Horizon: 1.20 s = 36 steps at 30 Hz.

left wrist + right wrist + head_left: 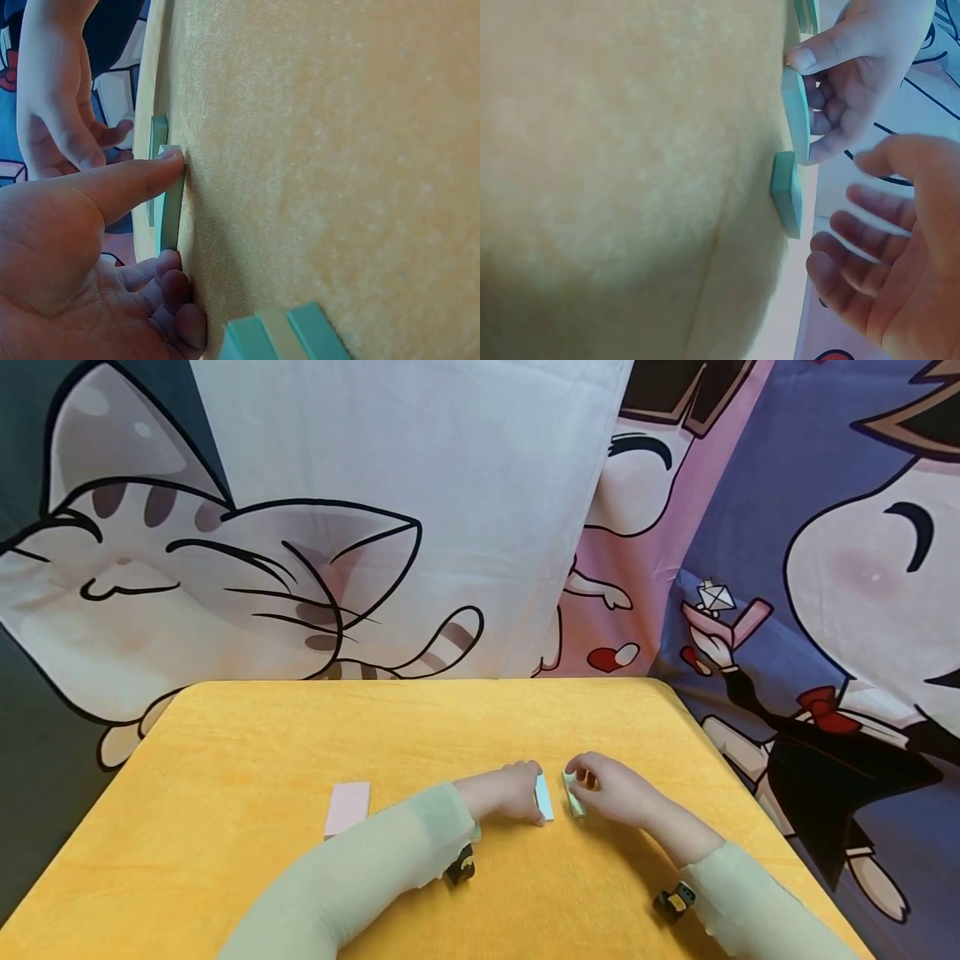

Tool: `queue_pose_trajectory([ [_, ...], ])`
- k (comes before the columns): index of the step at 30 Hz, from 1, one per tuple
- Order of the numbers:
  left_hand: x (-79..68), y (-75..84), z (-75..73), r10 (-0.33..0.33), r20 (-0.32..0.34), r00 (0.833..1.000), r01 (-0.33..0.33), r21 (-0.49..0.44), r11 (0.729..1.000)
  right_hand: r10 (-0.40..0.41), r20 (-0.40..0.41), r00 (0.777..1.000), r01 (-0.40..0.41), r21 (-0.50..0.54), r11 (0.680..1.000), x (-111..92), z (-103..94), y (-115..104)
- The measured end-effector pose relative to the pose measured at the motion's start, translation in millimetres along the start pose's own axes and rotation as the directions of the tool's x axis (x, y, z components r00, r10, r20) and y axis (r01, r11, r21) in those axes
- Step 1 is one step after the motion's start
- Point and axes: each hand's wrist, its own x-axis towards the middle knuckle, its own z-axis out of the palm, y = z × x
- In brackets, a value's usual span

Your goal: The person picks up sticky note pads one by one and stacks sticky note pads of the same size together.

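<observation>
Under both hands the tabletop (pixel 225 760) wears a yellow cloth, matt and finely napped like towelling. The pale blue block (pixel 543 797) at the left hand (pixel 510 792) and the green block (pixel 574 797) by the right hand (pixel 618 789) look like smooth, matt foam or plastic. The sleeves (pixel 375 860) are thin, slightly sheer cloth.

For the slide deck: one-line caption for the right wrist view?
Left hand pinches a pale blue block on the yellow tabletop; right hand open beside a green block.

Both hands (pixel 558 793) low, near together.
</observation>
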Motion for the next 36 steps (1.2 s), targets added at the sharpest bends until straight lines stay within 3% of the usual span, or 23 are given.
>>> queue_pose_trajectory([
  [8, 1.2, 0.9, 0.9, -0.007, 0.005, 1.000, 0.007, 0.004, 1.000, 0.187, 0.014, 0.982, -0.187, 0.069, 0.980, 6.5, -2.3, 0.5],
  [15, 1.8, 1.2, 1.5, -0.004, 0.011, 1.000, 0.004, 0.012, 1.000, 0.271, 0.047, 0.961, -0.275, 0.098, 0.957, 8.4, 1.3, 2.9],
  [23, 2.0, 1.5, 2.1, 0.000, 0.005, 1.000, 0.000, 0.014, 1.000, 0.271, 0.090, 0.958, -0.279, 0.091, 0.956, 10.2, 7.2, 7.5],
  [36, 1.7, -0.3, 1.8, -0.010, -0.002, 1.000, 0.010, -0.007, 1.000, 0.186, 0.133, 0.974, -0.192, 0.035, 0.981, 12.4, 6.4, 6.5],
])
